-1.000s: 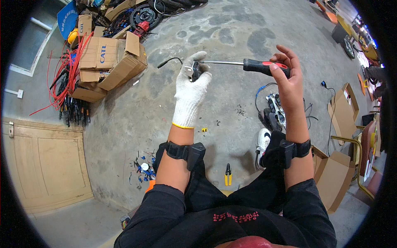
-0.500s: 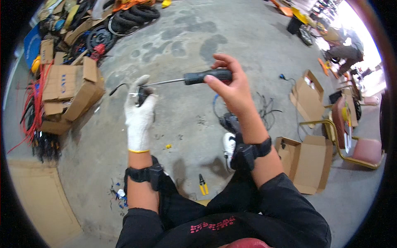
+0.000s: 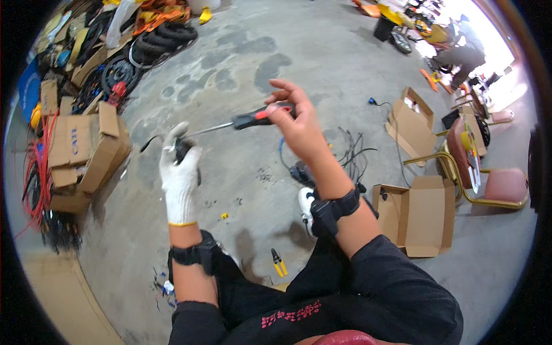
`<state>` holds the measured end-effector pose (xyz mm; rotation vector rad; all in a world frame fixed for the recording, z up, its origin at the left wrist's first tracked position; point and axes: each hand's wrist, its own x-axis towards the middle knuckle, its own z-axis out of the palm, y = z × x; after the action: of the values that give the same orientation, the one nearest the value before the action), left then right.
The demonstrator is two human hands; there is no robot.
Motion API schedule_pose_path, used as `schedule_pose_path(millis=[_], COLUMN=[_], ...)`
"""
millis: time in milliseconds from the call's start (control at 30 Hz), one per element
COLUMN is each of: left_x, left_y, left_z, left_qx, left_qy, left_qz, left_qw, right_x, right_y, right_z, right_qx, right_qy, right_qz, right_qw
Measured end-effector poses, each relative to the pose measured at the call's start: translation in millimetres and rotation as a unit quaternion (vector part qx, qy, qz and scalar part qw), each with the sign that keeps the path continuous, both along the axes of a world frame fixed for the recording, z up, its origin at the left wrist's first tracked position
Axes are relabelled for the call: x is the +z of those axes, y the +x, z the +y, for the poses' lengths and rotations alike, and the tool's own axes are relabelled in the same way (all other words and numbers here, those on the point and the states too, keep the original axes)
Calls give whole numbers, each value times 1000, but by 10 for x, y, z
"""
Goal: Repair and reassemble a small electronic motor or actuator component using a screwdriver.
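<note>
A white knitted glove with a yellow cuff covers my left hand [image 3: 180, 172], whose fingers are closed around a small black part [image 3: 183, 149]. A short black cable [image 3: 150, 141] sticks out to the left of that hand. My right hand [image 3: 296, 118] is bare and grips a screwdriver [image 3: 248, 119] by its black and red handle, some fingers lifted off it. The metal shaft points left, its tip at the black part; whether it sits in a screw is too small to tell.
Yellow-handled pliers [image 3: 279, 263] lie on the concrete floor between my feet. Black cables [image 3: 353, 152] lie beyond my right shoe. Open cardboard boxes [image 3: 428, 215] and a chair [image 3: 500, 187] stand right; a carton [image 3: 80, 149] and tyres [image 3: 167, 43] left. A person [image 3: 463, 52] bends far right.
Both hands have shifted a little left and slightly down in the picture with the part and screwdriver. The screwdriver handle has turned, showing its red side. The whole scene has also shifted left.
</note>
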<state>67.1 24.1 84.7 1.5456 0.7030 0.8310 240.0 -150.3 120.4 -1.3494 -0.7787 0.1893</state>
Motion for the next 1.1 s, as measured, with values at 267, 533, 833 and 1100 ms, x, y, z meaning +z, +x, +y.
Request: schedule_pose_path(millis=[267, 533, 833, 1100], left_x=[0, 89, 174, 236], left_y=[-6, -177, -203, -212], left_z=[-66, -203, -385, -541], left_qx=[5, -2, -1, -28], left_qy=[44, -7, 1, 24], left_qz=[-34, -25, -40, 16], left_qw=[998, 1000, 999, 999], right_x=[-85, 14, 9, 205], right_y=[52, -88, -150, -180], right_z=[-6, -91, -252, -436], right_qx=[-26, -21, -25, -54], right_qy=[-96, -61, -5, -100], right_qz=[58, 40, 24, 115], right_qw=[993, 997, 999, 987])
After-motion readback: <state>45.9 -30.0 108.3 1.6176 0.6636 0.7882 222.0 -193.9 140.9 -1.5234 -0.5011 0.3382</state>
